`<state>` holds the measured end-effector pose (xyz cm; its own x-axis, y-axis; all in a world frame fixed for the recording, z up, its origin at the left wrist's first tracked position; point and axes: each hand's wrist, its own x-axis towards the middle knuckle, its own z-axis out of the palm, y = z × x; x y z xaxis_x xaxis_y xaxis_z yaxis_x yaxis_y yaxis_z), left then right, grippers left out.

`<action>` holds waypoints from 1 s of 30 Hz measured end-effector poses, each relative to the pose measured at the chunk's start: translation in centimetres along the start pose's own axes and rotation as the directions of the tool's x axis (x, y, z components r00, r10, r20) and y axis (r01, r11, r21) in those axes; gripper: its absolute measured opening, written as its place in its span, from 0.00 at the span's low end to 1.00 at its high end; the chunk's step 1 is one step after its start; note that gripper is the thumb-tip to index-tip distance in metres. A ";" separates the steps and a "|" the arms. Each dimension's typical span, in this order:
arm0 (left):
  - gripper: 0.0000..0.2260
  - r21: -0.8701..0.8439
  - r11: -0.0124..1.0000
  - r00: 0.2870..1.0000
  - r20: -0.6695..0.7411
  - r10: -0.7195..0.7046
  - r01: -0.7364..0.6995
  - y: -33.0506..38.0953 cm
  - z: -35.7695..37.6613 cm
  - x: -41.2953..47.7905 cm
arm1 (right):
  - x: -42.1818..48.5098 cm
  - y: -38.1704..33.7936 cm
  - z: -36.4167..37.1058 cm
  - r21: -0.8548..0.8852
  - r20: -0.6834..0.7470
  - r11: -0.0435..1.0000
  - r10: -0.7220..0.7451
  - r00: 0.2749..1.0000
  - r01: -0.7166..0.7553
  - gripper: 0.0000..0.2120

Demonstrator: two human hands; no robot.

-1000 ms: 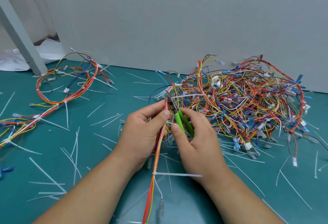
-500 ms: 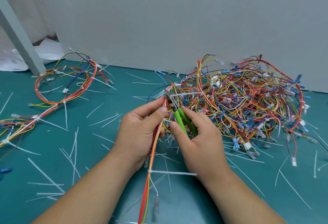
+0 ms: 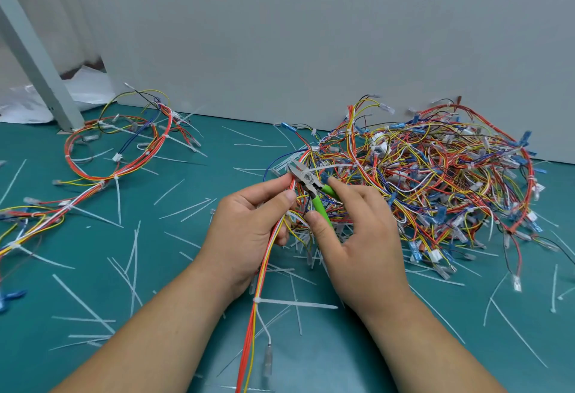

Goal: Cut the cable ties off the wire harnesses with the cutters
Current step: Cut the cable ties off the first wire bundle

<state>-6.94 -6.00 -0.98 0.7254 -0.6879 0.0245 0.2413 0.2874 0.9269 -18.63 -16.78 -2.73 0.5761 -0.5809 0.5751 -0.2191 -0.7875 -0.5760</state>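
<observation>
Right hand point(image 3: 357, 237) curled round green cutters point(image 3: 311, 185), jaws slightly parted, tips just past left hand point(image 3: 249, 230). Left hand pinches harness point(image 3: 264, 268), bundle running from near edge up toward big pile point(image 3: 435, 174). Cable tie point(image 3: 329, 167) sits crosswise at cutter head, tail pointing right. Second tie point(image 3: 295, 303) lower, by wrists.

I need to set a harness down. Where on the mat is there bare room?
Barest: the mat strip along the wall, between the looped harness and the tangled pile, with few cut ties. The near corner beside the right forearm is fairly open too. Crowded: the pile, and around the left hand and right hand.
</observation>
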 end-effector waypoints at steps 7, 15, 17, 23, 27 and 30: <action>0.11 -0.016 1.000 1.000 0.011 -0.005 0.005 0.0 0.2 0.0 | 0.0 0.3 0.2 0.090 0.040 0.996 0.026 0.999 -0.030 0.22; 0.12 -0.022 1.000 1.000 0.018 0.007 -0.007 0.1 0.1 -0.1 | 0.0 0.0 0.1 0.048 0.000 0.998 0.043 0.999 -0.043 0.27; 0.12 -0.009 1.000 1.000 0.019 0.012 -0.012 0.0 0.1 -0.1 | -0.1 0.0 0.1 0.070 0.016 0.996 0.046 0.999 -0.047 0.27; 0.11 0.008 1.000 1.000 -0.005 0.025 -0.025 -0.1 0.2 -0.1 | -0.1 0.2 0.1 0.094 0.025 0.995 0.031 0.999 -0.033 0.23; 0.12 0.007 1.000 0.999 -0.022 0.025 -0.025 -0.2 0.2 -0.1 | -0.1 0.1 0.2 0.085 0.029 0.996 0.007 1.000 -0.009 0.20; 0.11 0.011 1.000 0.999 -0.024 0.025 -0.024 -0.2 0.2 0.0 | -0.1 0.1 0.2 0.070 0.018 0.997 -0.013 1.000 0.012 0.19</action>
<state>-7.19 -6.19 -1.07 0.7464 -0.6644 0.0383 0.2163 0.2966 0.9302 -18.50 -16.74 -2.95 0.5930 -0.5666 0.5721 -0.1565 -0.7781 -0.6083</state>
